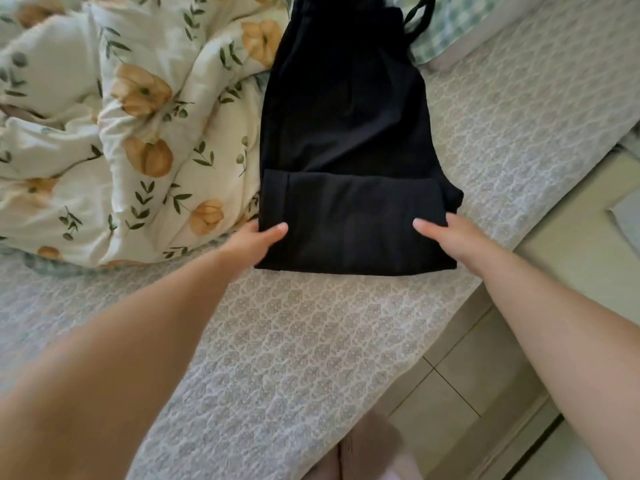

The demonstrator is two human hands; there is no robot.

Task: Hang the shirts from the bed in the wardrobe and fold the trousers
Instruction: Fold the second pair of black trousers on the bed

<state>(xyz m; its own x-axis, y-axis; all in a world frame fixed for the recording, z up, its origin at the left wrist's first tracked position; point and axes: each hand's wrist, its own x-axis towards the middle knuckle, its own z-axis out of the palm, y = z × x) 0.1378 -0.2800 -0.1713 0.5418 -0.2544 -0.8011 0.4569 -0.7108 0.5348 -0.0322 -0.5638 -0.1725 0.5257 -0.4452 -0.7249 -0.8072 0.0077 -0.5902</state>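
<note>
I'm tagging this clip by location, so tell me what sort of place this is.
Most likely a bedroom: a bed with a quilted cover, a rumpled floral duvet on it, and black trousers half folded there, gripped by the left hand and right hand.

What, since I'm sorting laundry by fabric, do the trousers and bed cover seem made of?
Trousers: matte black cloth, probably cotton or a blend; it folds softly without sheen. Bed cover: pale quilted textile, judging by its puckered, repeating stitched pattern; fibre unclear.

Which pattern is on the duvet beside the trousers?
Cream with orange flowers and green leaves on the duvet, in the head view.
</note>
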